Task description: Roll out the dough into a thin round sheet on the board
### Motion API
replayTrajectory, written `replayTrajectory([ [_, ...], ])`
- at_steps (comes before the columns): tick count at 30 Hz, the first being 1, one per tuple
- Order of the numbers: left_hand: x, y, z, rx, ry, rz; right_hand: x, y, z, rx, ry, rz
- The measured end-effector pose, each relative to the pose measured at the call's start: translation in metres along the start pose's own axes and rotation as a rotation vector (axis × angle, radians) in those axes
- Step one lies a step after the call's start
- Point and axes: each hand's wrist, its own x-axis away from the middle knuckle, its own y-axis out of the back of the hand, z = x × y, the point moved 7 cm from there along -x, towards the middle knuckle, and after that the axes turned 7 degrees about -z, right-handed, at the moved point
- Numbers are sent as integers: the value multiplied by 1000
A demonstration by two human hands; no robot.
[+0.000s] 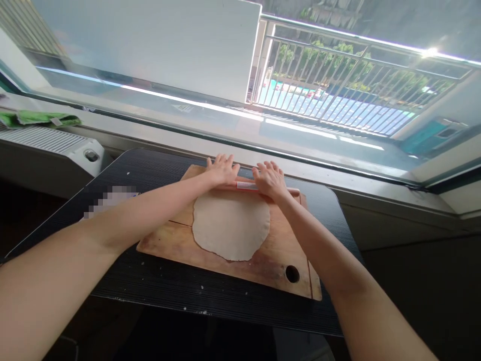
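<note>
A flat, roughly round sheet of dough (pixel 231 225) lies on a wooden cutting board (pixel 280 255). Across its far edge runs a rolling pin (pixel 247 186) with a red and white label in its middle. My left hand (pixel 222 169) rests flat on the pin's left part, fingers stretched away from me. On the right part lies my right hand (pixel 271 178), its palm down and fingers extended. Both hands press from above rather than wrap round the pin, and they hide much of it.
The board sits on a dark table (pixel 173 296) with small white crumbs near its front edge. A blurred pale item (pixel 112 200) lies at the left. Beyond are a radiator (pixel 48 145), a green cloth (pixel 41 119) and a large window with a railing (pixel 338 75) outside.
</note>
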Motion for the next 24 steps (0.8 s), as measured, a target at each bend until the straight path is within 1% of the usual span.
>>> replayTrajectory([
  [2,-9,3,2,2,40,-19,-11,0,-2,-22,-61,14],
  [3,-6,3,1,11,23,-23,-8,0,-2,-23,-56,19],
  [4,2,1,-1,22,-14,-24,1,1,0,-19,-25,20],
  [6,26,-7,-6,45,-111,-9,27,1,4,1,84,17],
  [7,36,-8,-9,46,-159,-29,39,1,5,11,128,9],
  [8,43,-8,-10,40,-192,-50,46,1,6,22,153,6],
  [9,44,-8,-11,36,-194,-58,48,1,5,30,158,8],
  [11,30,-6,-8,33,-131,-49,34,0,3,33,108,31],
  [13,9,-2,-2,26,-18,-28,10,-1,1,19,31,54],
  [14,0,0,0,24,15,-19,1,-1,1,9,-1,59],
  [16,-2,1,-1,29,23,-8,-2,0,2,3,-19,59],
  [18,18,0,-6,37,-41,-10,20,1,5,12,26,35],
  [22,89,-4,-13,60,-214,-34,101,4,5,9,161,-17],
  [24,111,-5,-15,77,-267,-26,126,7,4,-8,230,-19],
])
